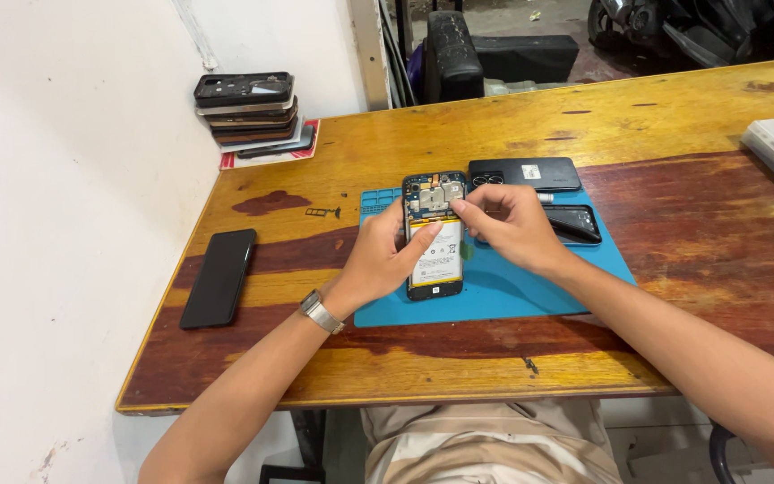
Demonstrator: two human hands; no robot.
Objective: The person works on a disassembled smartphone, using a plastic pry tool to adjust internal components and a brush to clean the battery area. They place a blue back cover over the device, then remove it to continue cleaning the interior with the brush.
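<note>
The person is working on an opened phone (434, 237) that is lying face down near the top left corner of a blue mat (503, 291), its back cover off so that the circuit board and the pale battery are showing. The left hand (385, 255) is sitting at the phone's nine o'clock, its fingers (399, 213) curling around the left edge and the thumb pressing across the battery, so it is gripping the phone and steadying it. The right hand (508, 224) is coming in from three o'clock, its fingertips (460, 207) pinching together on the upper part of the board; whether anything is being held between them is too small to tell. At the phone's one o'clock a black back cover (525, 173) is lying flat on the mat's top edge, and at three o'clock, just behind the right hand, a second dark phone part (575, 224) is resting on the mat. Well off at nine o'clock a black phone (219, 277) is lying on the bare wooden tabletop (674, 134), and at ten o'clock a stack of phones (249, 109) is standing against the wall. A silver wristwatch (320, 312) is circling the left wrist.
</note>
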